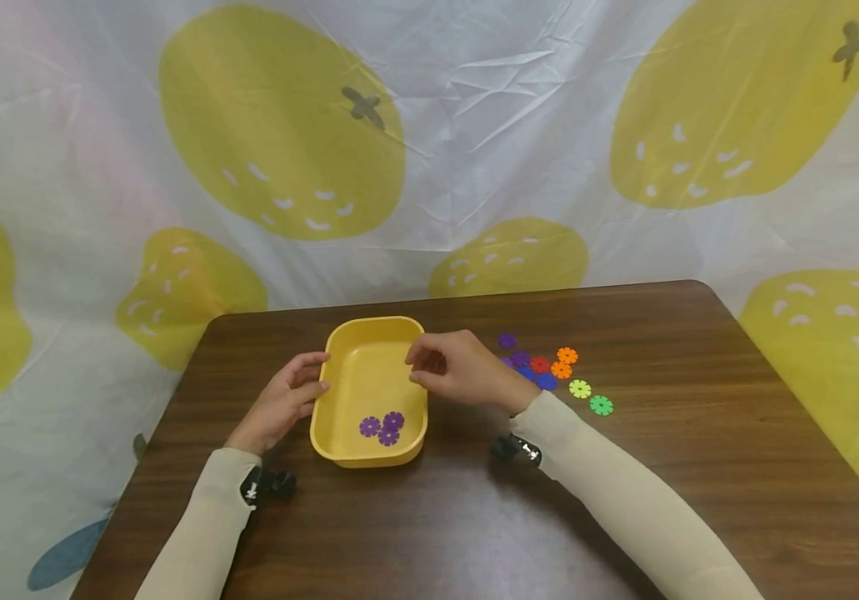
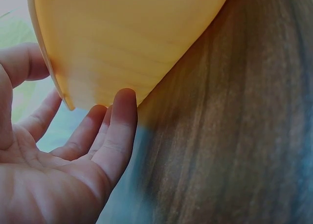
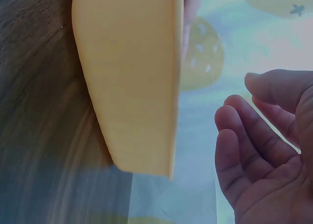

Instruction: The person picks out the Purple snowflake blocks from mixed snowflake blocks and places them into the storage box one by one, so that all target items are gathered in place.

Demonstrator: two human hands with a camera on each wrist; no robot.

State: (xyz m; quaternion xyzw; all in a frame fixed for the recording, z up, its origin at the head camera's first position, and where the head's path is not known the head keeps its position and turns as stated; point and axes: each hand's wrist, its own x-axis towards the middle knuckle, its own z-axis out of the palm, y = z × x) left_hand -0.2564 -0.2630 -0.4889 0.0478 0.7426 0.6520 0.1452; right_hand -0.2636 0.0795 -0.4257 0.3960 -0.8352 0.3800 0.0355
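Observation:
A yellow plastic basin stands on the table, with three purple notched discs in its near end. My left hand is at the basin's left side, fingers spread and relaxed, fingertips against the rim and outer wall. Over the right rim hovers my right hand, its fingers loosely bent. In the right wrist view the thumb and fingertips stand apart beside the basin wall, with nothing seen between them.
Right of the basin lie several loose notched discs: purple, blue, red, orange, yellow-green and green. The right hand partly covers this group. A fruit-patterned cloth hangs behind the brown table.

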